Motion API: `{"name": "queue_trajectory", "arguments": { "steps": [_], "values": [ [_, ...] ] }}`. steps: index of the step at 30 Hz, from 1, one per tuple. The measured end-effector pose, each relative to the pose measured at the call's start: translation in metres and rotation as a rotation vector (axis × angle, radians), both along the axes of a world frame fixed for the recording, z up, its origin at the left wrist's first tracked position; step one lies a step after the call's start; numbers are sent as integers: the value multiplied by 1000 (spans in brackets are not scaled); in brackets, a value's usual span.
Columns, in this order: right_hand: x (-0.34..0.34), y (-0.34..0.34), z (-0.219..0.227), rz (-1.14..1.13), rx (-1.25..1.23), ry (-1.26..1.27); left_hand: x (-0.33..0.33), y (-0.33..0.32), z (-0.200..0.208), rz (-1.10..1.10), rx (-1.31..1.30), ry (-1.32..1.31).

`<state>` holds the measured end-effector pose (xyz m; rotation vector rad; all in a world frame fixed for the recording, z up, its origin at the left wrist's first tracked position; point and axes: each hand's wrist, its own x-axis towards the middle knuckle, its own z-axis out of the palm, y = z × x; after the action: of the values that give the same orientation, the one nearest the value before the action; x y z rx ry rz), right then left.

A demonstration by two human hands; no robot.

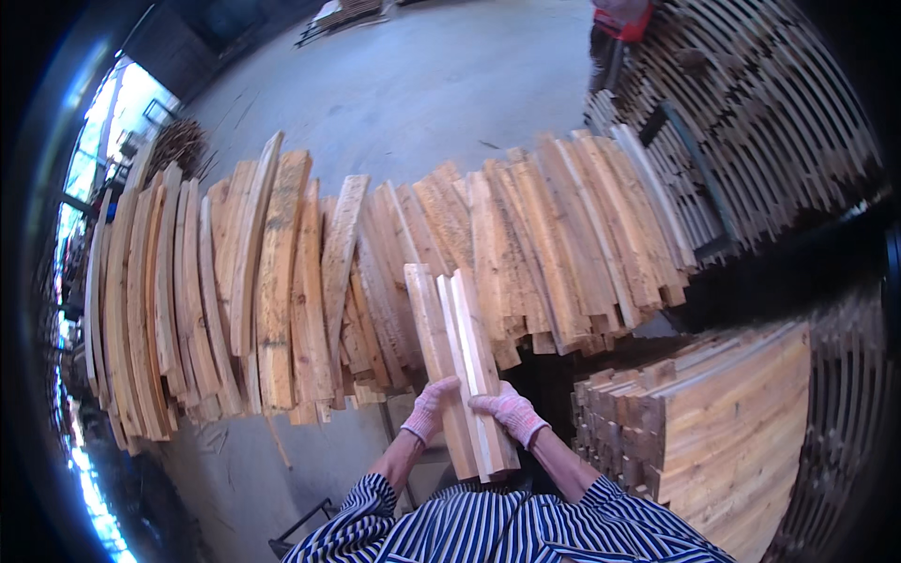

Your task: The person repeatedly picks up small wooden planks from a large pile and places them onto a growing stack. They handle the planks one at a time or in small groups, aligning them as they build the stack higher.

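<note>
One long row of rough-sawn planks (278,281) runs from 9 o'clock through the centre toward 2, too overlapped to count. One slatted timber stack (770,113) stands at 2 o'clock, one squared board pile (732,432) at 4. At 6 o'clock are the held boards (466,366), apparently three, side by side, their far ends toward 12. Two knit-gloved hands, left (431,410) and right (510,413), grip them from opposite sides. The step looks like handling this bundle; the next move likely calls for even, two-sided pressure.
</note>
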<state>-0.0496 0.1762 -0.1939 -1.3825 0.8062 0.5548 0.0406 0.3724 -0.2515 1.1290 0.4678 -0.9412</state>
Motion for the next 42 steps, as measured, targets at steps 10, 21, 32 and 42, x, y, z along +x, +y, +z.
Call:
{"name": "queue_trajectory", "arguments": {
  "steps": [10, 21, 32, 42],
  "values": [
    [-64, -53, 187, -352, -318, -634, -17, -104, 201, -227, -85, -573],
    [-212, -179, 444, -718, -941, -888, -133, -318, 414, -528, -849, -984],
    [-378, -203, 354, -915, -1244, -857, -230, -415, 430, -1193, -1086, -1089],
    [-467, -109, 411, -1246, -1093, -188, -365, -490, 377, -1453, -1230, -141]
  ]
}}
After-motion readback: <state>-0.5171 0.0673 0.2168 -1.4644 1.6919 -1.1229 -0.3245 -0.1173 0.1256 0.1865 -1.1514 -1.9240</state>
